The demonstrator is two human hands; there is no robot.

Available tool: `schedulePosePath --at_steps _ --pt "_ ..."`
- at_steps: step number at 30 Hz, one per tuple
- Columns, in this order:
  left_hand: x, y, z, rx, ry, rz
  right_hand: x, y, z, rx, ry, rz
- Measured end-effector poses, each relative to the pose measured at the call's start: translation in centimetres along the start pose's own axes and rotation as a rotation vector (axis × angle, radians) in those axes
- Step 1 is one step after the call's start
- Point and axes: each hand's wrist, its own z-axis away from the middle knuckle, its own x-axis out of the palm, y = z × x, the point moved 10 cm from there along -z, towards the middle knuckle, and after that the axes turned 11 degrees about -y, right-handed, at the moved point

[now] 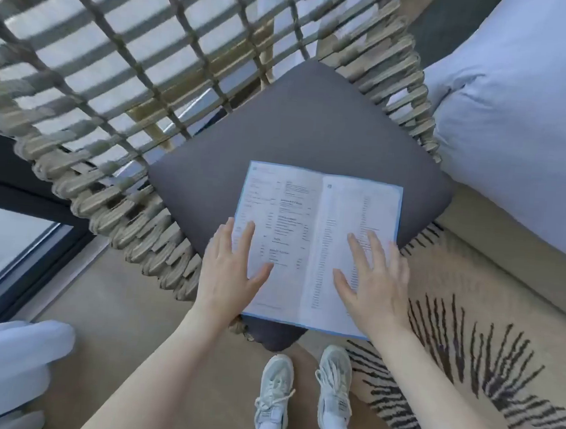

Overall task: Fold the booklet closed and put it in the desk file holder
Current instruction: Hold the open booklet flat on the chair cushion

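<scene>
Booklet (311,223), blue-edged, is lying open and flat on a dark grey seat cushion (302,121), its two printed pages facing up and its near edge reaching past the cushion's front corner. Left hand (231,271) is resting palm down on the lower part of the left page, fingers spread, outer fingers lying over the page's left edge onto the cushion. Right hand (372,282) is resting palm down on the lower part of the right page, fingers spread likewise. Both hands are lying flat and unclenched, gripping nothing, well apart with the centre fold showing between them.

Woven rope chair (108,180) is carrying the cushion; its lattice back is rising behind and to the left.

White bedding (525,125) is lying to the right of the chair.

Patterned rug (466,364), beige with black radiating strokes, is covering the floor to the right, running under the person's right arm.

Pale sneakers (304,395), a pair, are standing on the floor just below the cushion's front corner.

White curtain fabric (2,368) is bunching at the lower left.
</scene>
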Motion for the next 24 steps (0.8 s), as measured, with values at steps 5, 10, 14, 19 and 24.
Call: schedulePosePath --at_steps 5,10,14,19,24 --pt "2.8 -1.9 -2.5 -0.037 0.033 -0.031 4.7 1.8 -1.5 0.114 -0.035 0.015" --pt "3.6 -2.2 -2.8 -0.028 0.074 -0.047 6.2 2.3 -1.9 0.12 -0.026 -0.008" --pt "3.5 -2.0 -2.7 -0.023 0.076 -0.022 6.0 2.6 -1.8 0.155 -0.033 0.015" --pt "3.1 -1.9 -2.9 -0.031 0.072 0.001 6.0 3.2 -1.4 0.225 -0.037 -0.001" --pt "2.6 -2.3 -2.9 -0.078 0.081 0.078 4.8 3.3 -1.8 0.202 0.016 0.011"
